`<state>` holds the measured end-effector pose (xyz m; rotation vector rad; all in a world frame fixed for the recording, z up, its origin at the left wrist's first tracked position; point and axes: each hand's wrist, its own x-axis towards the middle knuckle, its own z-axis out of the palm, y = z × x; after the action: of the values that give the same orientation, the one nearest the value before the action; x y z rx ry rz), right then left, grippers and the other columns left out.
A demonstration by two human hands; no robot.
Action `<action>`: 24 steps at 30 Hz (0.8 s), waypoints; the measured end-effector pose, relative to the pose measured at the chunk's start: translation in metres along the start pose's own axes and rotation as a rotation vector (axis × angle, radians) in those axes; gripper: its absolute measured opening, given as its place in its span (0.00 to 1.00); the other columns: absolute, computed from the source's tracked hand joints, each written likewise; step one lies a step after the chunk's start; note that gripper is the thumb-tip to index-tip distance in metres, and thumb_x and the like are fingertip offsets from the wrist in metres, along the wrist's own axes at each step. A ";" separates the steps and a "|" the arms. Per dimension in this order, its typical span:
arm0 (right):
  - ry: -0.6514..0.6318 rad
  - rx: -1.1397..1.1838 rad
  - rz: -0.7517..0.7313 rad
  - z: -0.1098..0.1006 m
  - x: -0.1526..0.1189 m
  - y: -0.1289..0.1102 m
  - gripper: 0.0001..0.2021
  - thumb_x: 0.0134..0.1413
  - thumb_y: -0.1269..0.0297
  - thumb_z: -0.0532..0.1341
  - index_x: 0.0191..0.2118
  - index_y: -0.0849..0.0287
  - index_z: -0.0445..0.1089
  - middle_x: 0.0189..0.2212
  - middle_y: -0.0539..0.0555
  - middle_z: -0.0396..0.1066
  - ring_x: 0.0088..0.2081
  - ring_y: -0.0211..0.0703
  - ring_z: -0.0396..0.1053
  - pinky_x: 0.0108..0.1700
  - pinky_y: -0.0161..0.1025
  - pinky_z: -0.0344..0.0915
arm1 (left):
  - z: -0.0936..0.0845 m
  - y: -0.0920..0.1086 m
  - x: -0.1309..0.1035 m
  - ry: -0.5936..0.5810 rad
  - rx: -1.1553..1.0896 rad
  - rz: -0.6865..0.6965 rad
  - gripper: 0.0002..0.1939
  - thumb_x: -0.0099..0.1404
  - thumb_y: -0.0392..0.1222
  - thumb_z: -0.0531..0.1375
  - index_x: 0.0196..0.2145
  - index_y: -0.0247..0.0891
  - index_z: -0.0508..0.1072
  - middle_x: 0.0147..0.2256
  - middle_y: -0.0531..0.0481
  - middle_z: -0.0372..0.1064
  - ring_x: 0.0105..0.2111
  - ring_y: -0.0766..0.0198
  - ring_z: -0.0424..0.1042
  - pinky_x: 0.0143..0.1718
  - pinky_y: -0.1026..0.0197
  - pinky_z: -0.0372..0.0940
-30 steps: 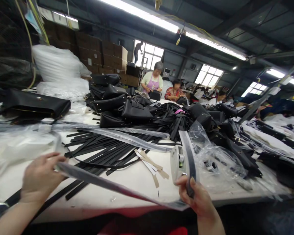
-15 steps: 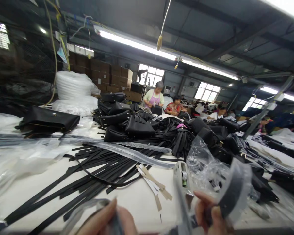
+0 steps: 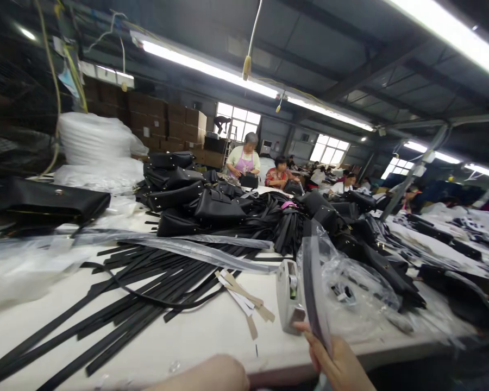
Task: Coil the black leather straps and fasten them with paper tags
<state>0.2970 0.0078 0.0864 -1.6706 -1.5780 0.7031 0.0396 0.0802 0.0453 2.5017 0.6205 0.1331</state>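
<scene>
My right hand (image 3: 337, 359), at the lower right, is closed around a black strap in a clear plastic sleeve (image 3: 315, 288). The sleeved strap stands up from my grip, curving slightly. Right behind it is a white tape dispenser (image 3: 286, 296), close to my fingertips. At the bottom edge, only the back of my left hand (image 3: 218, 373) shows, and its fingers are hidden. Loose black straps (image 3: 146, 293) fan out over the white table (image 3: 212, 331) beyond it. Paper strips (image 3: 246, 298) in beige and white lie between the straps and the dispenser.
Black handbags (image 3: 220, 206) are piled at the back of the table. Another black bag (image 3: 57, 198) lies at the left near stacked white foam sheets (image 3: 93, 141). Crumpled clear plastic (image 3: 350, 282) covers the right side. Across the table, a person in a purple apron (image 3: 243, 163) handles a bag.
The sleeved strap in my right hand has swung from curling rightward to standing nearly upright. My left hand has dropped and turned, hiding its fingers. The view has shifted rightward.
</scene>
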 end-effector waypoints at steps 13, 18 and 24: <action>-0.040 -0.977 -0.490 0.038 0.006 -0.018 0.24 0.57 0.76 0.54 0.57 0.52 0.67 0.29 0.54 0.71 0.29 0.40 0.66 0.32 0.35 0.58 | -0.062 0.009 -0.029 0.237 -0.324 -0.128 0.23 0.71 0.50 0.45 0.49 0.35 0.71 0.49 0.41 0.72 0.51 0.54 0.68 0.56 0.50 0.59; 0.051 -0.946 -0.538 0.033 0.008 -0.011 0.23 0.59 0.75 0.52 0.58 0.53 0.67 0.27 0.53 0.67 0.29 0.40 0.62 0.32 0.36 0.55 | -0.024 -0.018 -0.023 -0.127 -0.848 -0.235 0.25 0.64 0.61 0.52 0.40 0.34 0.71 0.35 0.47 0.73 0.34 0.60 0.70 0.35 0.60 0.66; 0.103 -0.904 -0.586 0.033 0.009 -0.002 0.22 0.61 0.74 0.50 0.57 0.55 0.68 0.25 0.53 0.66 0.29 0.41 0.61 0.32 0.37 0.54 | -0.028 -0.026 -0.024 0.192 -0.565 -0.299 0.26 0.62 0.64 0.50 0.31 0.37 0.70 0.32 0.47 0.68 0.35 0.58 0.66 0.41 0.57 0.62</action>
<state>0.2703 0.0211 0.0688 -1.6026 -2.3317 -0.4685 0.0015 0.1023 0.0554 1.8450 0.8867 0.3813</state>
